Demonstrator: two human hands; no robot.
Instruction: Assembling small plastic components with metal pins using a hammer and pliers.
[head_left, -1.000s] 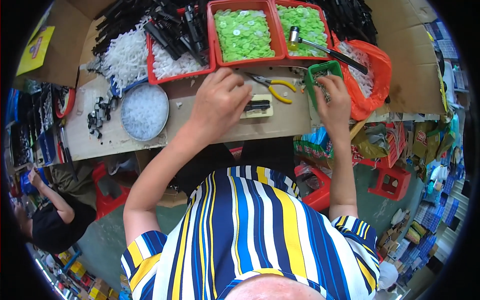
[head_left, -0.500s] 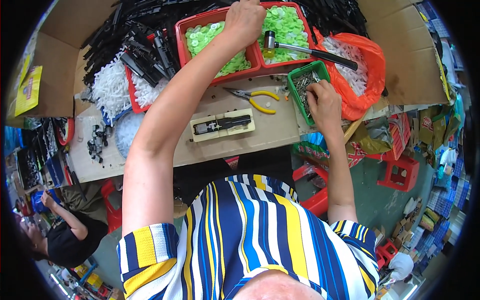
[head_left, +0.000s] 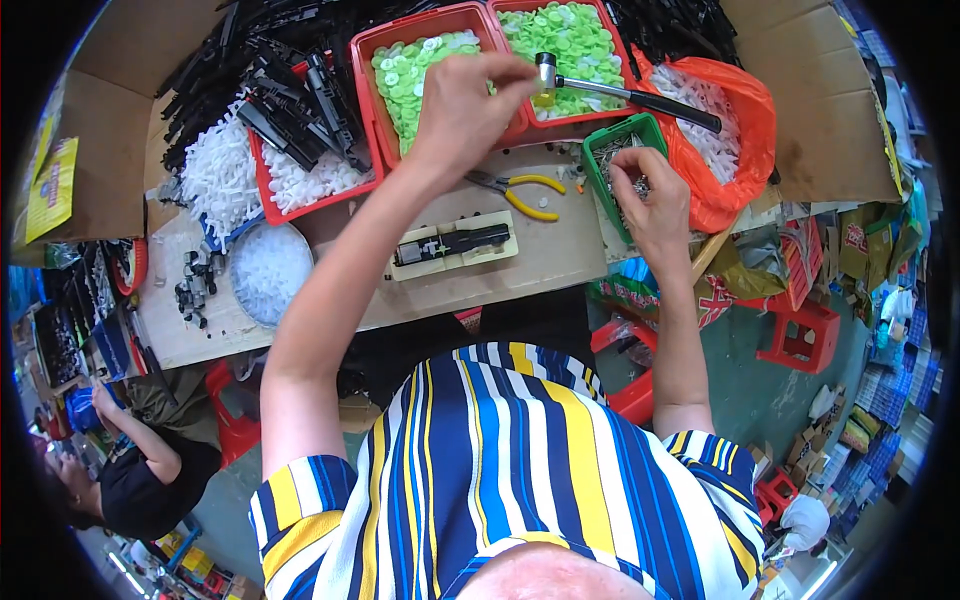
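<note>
My left hand (head_left: 470, 105) hovers over the two red trays (head_left: 372, 160) of green and white plastic discs (head_left: 400, 92). Its thumb and fingers are pinched beside a hammer (head_left: 600, 88); anything between them is too small to make out. Over a green bin (head_left: 598, 190) of small metal pins or screws (head_left: 610, 150) is my right hand (head_left: 655, 205), thumb and forefinger curled together, with their contents hidden. In front of me, a cream block (head_left: 455, 262) cradles a black, elongated part (head_left: 465, 243). Yellow-handled pliers (head_left: 535, 195) lie between block and trays.
An orange bag (head_left: 750, 150) of white parts stands right of the green bin. Leftward are a red tray of white pieces (head_left: 310, 185), black plastic parts (head_left: 300, 115) and a round dish (head_left: 270, 270). Cardboard walls (head_left: 815, 100) flank the table. Another person (head_left: 150, 470) sits at lower left.
My left hand has come back from the far right red tray, toward me and slightly left. My right hand has risen a little from the pins, its fingertips now drawn together.
</note>
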